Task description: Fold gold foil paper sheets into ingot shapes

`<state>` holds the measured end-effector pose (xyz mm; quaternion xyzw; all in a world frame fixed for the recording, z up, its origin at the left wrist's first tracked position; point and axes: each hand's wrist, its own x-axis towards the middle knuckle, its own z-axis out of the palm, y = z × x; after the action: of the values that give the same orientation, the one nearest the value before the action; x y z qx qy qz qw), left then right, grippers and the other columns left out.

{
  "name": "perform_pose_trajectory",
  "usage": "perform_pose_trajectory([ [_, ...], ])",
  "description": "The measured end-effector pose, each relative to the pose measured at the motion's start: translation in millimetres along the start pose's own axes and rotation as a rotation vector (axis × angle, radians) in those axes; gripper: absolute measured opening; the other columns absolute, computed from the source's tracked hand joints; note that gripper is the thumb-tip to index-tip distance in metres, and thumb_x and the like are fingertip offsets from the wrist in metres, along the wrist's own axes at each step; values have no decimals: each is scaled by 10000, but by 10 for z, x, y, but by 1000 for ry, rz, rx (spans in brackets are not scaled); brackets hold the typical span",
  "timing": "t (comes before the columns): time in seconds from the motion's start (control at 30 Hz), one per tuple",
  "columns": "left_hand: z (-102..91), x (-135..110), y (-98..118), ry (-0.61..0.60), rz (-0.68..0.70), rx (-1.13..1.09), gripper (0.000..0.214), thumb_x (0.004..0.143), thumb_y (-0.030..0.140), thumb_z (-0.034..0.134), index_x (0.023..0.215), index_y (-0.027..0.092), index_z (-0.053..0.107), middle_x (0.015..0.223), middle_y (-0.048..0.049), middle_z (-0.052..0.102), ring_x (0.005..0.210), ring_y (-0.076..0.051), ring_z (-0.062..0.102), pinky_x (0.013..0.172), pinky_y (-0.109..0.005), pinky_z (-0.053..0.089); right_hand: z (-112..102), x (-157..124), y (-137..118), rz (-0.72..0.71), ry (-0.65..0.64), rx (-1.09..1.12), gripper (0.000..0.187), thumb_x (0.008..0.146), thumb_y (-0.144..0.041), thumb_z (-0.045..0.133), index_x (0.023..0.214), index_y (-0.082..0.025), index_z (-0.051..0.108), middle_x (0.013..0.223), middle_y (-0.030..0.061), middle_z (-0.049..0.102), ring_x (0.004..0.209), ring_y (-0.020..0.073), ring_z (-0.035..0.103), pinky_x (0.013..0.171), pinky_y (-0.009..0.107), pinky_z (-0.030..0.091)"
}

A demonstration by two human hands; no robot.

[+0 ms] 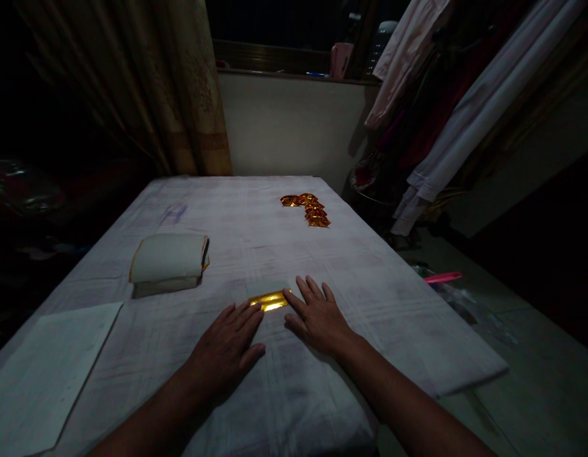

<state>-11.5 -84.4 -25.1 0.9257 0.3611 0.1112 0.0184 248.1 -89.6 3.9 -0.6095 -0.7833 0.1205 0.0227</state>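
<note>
A sheet of gold foil paper (271, 299) lies on the cloth-covered table between my hands. Its near part shows shiny gold, folded up over a pale strip at the far side. My left hand (229, 339) rests flat with fingers out, its fingertips touching the left end of the gold part. My right hand (317, 314) is spread, its index fingertip on the right end of the foil. Farther off to the right sit several folded gold foil pieces (315, 209) in a bent row. To the left is a thick stack of pale paper (170, 259) with gold edges.
A white sheet (51, 374) lies at the table's left front. The tablecloth (236, 222) is pale and checked. Clothes (436, 139) hang at the right, a curtain (179, 95) at the left. A pink cup (340, 60) stands on the sill; a pink handle (442, 277) shows beyond the right edge.
</note>
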Motion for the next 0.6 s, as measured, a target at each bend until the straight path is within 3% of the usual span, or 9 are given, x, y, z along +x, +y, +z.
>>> perform_pose_trajectory([
  [0.23,-67,-114,-97,17,-17,44,560,1020,545,397,1472,225,482,1473,-74,576,1364,-284,522,1146,-504,387,-15,-3,12,10,-7,-12,617,1012,-588,418,1548,-281,403,1659,145,215,1538,372,152,1197,640,149],
  [0.33,-75,-89,-90,28,-15,46,542,1020,538,405,1450,225,514,1452,-75,596,1350,-287,534,1131,-505,395,9,-21,-10,-14,57,-32,611,1015,-568,427,1536,-249,426,1655,161,220,1537,375,153,1190,656,150],
  [0.47,-56,-82,-85,59,-12,53,539,1023,540,397,1437,225,536,1439,-80,607,1343,-281,538,1132,-491,382,61,-5,-183,-175,159,-35,611,1038,-496,410,1561,-184,360,1656,133,233,1547,316,147,1230,608,90],
  [0.6,-41,-106,-82,92,-10,82,529,1041,518,357,1457,230,511,1449,-64,601,1333,-269,548,1124,-485,383,92,66,-378,-374,22,41,644,1044,-521,384,1574,-162,311,1630,117,311,1529,275,234,1244,582,117],
])
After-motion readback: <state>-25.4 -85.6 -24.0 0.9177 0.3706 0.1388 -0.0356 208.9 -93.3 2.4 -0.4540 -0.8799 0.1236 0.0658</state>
